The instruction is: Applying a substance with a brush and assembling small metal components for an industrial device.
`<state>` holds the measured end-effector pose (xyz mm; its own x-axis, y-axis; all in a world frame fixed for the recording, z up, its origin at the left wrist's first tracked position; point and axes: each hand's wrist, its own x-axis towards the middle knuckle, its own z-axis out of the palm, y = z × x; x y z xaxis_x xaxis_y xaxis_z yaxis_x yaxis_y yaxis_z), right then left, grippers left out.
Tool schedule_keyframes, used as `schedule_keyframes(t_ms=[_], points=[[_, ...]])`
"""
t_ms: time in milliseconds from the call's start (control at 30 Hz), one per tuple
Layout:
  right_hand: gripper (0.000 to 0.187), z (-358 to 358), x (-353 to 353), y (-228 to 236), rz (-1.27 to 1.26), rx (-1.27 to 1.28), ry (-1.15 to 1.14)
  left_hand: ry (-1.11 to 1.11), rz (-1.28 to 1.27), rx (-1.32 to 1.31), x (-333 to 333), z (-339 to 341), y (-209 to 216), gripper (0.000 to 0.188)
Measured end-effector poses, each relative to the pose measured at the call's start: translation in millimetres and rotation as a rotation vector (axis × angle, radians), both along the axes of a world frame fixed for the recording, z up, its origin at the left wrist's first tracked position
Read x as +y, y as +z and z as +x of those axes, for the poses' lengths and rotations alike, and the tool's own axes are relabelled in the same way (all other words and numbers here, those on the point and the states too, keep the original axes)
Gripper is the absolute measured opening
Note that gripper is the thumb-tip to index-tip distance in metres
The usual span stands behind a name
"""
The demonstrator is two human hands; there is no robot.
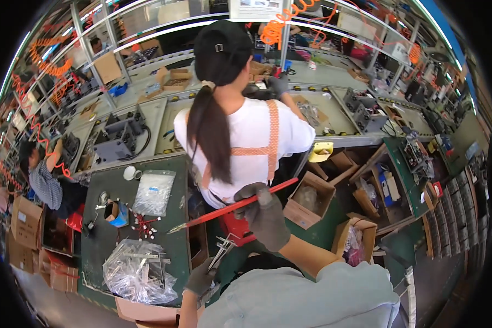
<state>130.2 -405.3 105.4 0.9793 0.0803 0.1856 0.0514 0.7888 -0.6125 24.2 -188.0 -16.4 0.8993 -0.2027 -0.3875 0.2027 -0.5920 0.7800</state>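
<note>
My right hand (265, 214), in a grey glove, grips a long red rod-like tool (229, 208) that slants from upper right down to a pointed tip at the left, over the edge of the green-topped table (101, 249). Low in the picture, my gloved left hand (201, 279) holds a small metal bracket part (222, 252) upright. The tool's tip ends near a small bunch of red-wired parts (142, 225) on the table.
A person in a white shirt and black cap (235, 126) sits directly ahead with their back to me. On the table lie clear plastic bags of parts (136, 270), another bag (154, 192) and a small box (116, 213). Open cardboard boxes (309, 199) stand at right.
</note>
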Motion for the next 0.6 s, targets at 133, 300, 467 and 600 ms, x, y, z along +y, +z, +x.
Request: schedule_keyframes(t_ms=[133,300,467,600], points=[[0.033,-23.0,-101.3,16.8,0.04,0.032,-0.369,-0.333,-0.088,-0.015,-97.0,53.4,7.7,0.033],[0.024,-39.4,-211.0,13.0,0.062,0.025,-0.855,-0.52,-0.292,0.277,-235.8,129.9,9.1,0.032],[0.03,-33.6,-335.6,-17.7,0.038,0.092,-1.038,-0.384,-0.442,0.189,-406.9,233.8,-56.3,0.03],[0.031,7.2,-427.4,-31.9,0.043,0.125,-1.088,-0.165,-0.26,-0.195,-529.7,361.8,-118.4,0.032]])
